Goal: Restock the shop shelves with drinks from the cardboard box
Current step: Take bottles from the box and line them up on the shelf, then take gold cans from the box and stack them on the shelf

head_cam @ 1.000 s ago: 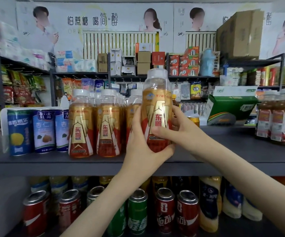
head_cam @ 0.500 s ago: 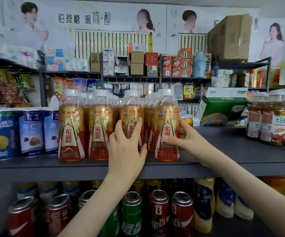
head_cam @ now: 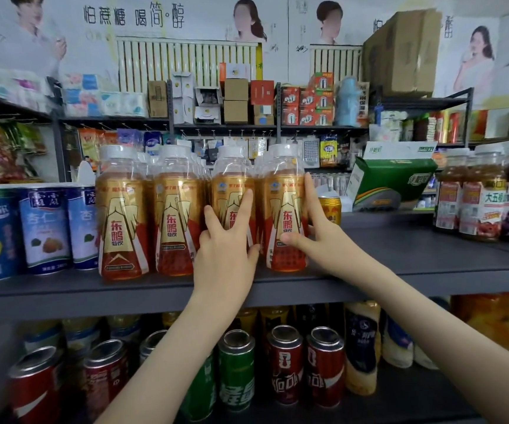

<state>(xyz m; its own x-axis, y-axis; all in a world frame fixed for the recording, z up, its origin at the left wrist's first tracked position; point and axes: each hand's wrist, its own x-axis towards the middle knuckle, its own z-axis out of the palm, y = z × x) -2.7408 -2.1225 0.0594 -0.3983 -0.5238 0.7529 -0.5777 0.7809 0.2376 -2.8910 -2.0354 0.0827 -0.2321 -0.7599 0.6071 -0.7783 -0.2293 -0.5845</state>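
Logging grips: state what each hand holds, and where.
Right hand grips the rightmost bottle at its label, thumb in front. Left hand holds nothing, fingers flat on the neighbouring bottle.

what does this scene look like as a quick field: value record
shelf: grey shelf, upper tier
front row: four upright gold-label drink bottles
left hand: straight fingers spread against third bottle
right hand: thumb and index finger around rightmost bottle, which stands on the shelf
left neighbours: blue cans
tier below: red cans, green can
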